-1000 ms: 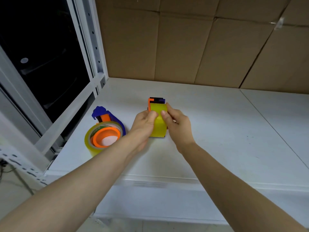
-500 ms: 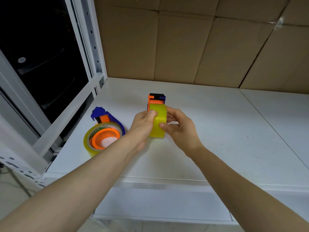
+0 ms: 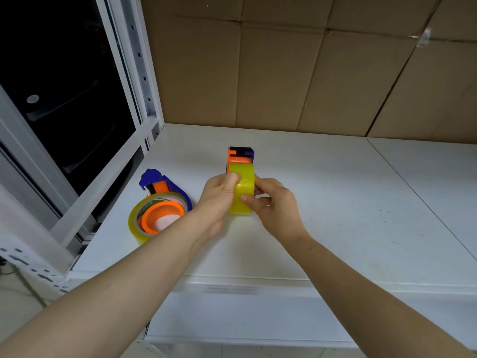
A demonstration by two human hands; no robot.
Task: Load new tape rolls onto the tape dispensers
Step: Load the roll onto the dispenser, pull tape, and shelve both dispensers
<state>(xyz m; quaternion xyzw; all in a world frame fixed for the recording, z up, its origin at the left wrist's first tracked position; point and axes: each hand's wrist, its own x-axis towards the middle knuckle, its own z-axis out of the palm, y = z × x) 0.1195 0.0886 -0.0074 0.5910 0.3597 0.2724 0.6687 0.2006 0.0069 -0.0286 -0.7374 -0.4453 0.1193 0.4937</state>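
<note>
Near the shelf's (image 3: pixel 335 202) left edge, a loaded dispenser (image 3: pixel 165 202) lies on its side. My left hand (image 3: pixel 219 195) grips the yellow tape roll (image 3: pixel 241 192) mid-shelf and my right hand (image 3: pixel 273 205) pinches its other side; the second dispenser (image 3: pixel 240 157) shows just behind. Uneven pressure, I judge, could seat the roll crooked or let it slip free. The shelf is white, with a rack upright (image 3: pixel 139 60) to the left and cardboard (image 3: pixel 284 73) behind.

White shelf (image 3: pixel 348 208), flat dispenser (image 3: pixel 154 180) left, upright dispenser (image 3: pixel 240 157) centre
</note>
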